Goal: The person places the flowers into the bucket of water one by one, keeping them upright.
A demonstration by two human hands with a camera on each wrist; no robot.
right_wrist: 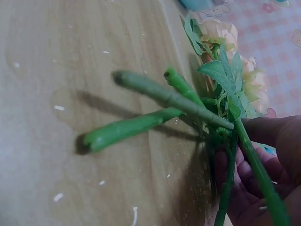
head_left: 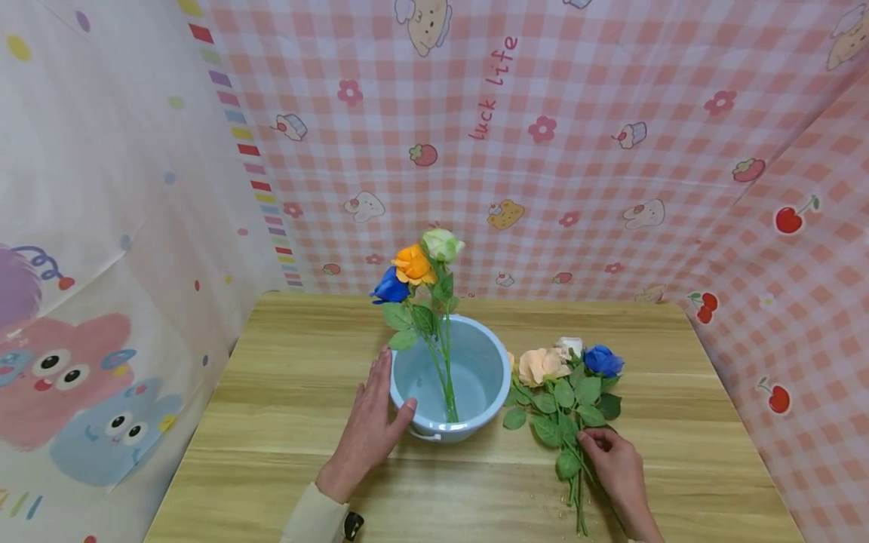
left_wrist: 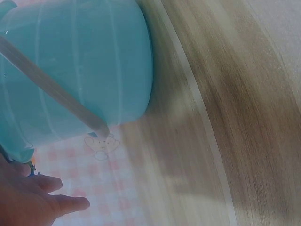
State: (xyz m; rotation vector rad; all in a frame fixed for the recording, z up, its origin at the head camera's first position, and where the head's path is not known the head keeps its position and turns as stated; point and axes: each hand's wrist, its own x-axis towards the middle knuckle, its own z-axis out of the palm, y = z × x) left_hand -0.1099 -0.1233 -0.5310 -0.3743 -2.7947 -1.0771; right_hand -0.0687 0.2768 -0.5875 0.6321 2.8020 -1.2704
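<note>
Green stems (right_wrist: 164, 98) in the grip of the right hand (head_left: 618, 464), thumb and fingers clamped together round at least one of them; impossible to tell exactly how many. Seen from the right wrist, cut ends pointing out past the fingers, close above the table (head_left: 271, 422). Straight and apart, the fingers of the left hand (head_left: 366, 430), laid along the left side of a light-blue bucket (head_left: 475, 362), thumb by the front rim.

Just beyond the right hand, at the head of the same bunch, right of the bucket: green leaves (head_left: 563, 392), then a peach rose (head_left: 543, 367), a white rose (head_left: 570, 345) and a blue rose (head_left: 603, 360). Inside the bucket, upright with a slight lean to the left, three more stems with blooms above the rim: blue flower (head_left: 390, 288) lowest, orange flower (head_left: 414, 265) in the middle, pale green flower (head_left: 443, 246) on top. Across the bucket's outer wall, from the left wrist, a pale handle (left_wrist: 56, 89).

Farther out, small white bits (right_wrist: 59, 108) scattered over the wood grain; behind, pink checked cloth (head_left: 597, 75) with cupcakes and strawberries; to the left, white cloth (head_left: 156, 264) with cartoon figures.
</note>
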